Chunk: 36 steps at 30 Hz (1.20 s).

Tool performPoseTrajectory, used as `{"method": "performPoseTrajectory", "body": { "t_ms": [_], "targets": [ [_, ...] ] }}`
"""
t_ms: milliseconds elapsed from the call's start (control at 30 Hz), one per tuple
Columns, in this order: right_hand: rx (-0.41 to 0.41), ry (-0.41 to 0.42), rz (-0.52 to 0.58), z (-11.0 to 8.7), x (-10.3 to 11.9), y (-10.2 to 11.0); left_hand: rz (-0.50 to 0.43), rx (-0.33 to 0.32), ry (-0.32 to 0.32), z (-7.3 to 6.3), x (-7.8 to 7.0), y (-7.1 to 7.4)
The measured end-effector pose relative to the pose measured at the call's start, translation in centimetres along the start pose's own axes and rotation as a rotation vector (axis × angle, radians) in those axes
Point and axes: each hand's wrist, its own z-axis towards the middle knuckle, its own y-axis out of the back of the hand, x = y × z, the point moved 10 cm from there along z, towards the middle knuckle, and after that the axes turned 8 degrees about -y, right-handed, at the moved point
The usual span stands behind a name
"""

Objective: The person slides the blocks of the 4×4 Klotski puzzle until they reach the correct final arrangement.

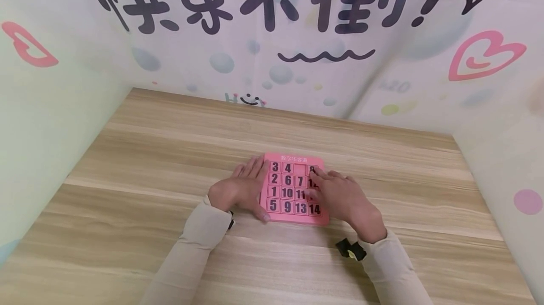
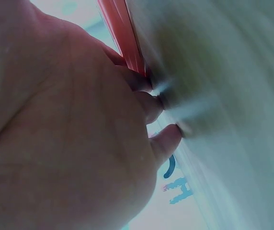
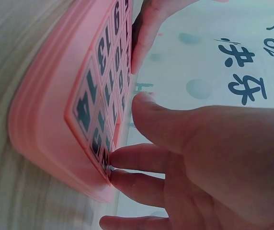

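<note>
On the pale wood-grain tabletop (image 1: 127, 191), near its middle: a flat pink plastic number-puzzle board (image 1: 297, 219) with rounded corners, face up between two bare hands. Square pink tiles with bold black numerals (image 1: 287, 193) fill it, save one blank recess (image 1: 300, 169), third place in the top row.

Reading the rows — top 3, 4, blank, 8; second 2, 6, 7, 12; third 1, 10, 11, then one largely under a hand; bottom 5, 9, 13, 14. Right wrist view shows a 5 on that covered tile (image 3: 97, 142); probably 15, the only number unaccounted for.

Progress, as I judge it: well along, not finished. Against plain counting order, the central 6, 7, 10 and 11 sit in place; every edge tile is off. Yet that outer ring runs in proper sequence, only rotated — what seems left is shifting it round clockwise.

Left hand (image 1: 243, 189): fingers extended along the board's left edge, thumb by the near corner; likely steadying, not clasping. Right hand (image 1: 340, 196): loosely extended over the right-hand column, fingertips at the 8 tile (image 1: 310, 168), apparently touching; nothing pinched.

Farther out: beige padded sleeves (image 1: 182, 253), a black wrist fitting (image 1: 350, 250) on the right, and a white printed backdrop (image 1: 255, 78) with large black characters.
</note>
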Motion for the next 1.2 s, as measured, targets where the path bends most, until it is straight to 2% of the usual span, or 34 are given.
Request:
{"method": "performPoseTrajectory", "body": {
  "t_ms": [300,400,567,800,1000,1200],
  "targets": [
    [0.003,0.012,-0.012,-0.2,-0.1,0.3,0.004,0.004,0.003,0.1,0.1,0.0],
    [-0.018,0.027,-0.021,-0.4,0.2,0.4,0.0,0.004,0.003,0.1,0.1,0.0],
    [-0.069,0.064,-0.039,-0.3,1.2,0.5,0.001,0.003,0.002,0.1,0.0,0.1],
    [-0.087,0.084,-0.067,0.4,3.2,0.3,0.017,0.014,0.008,0.0,0.2,-0.1],
    [-0.068,0.1,-0.074,0.8,4.9,0.1,0.04,0.022,-0.002,-0.1,0.1,-0.1],
    [-0.052,0.095,-0.1,1.0,5.3,-0.3,0.041,0.014,-0.003,-0.1,0.0,-0.1]
  ]
}}
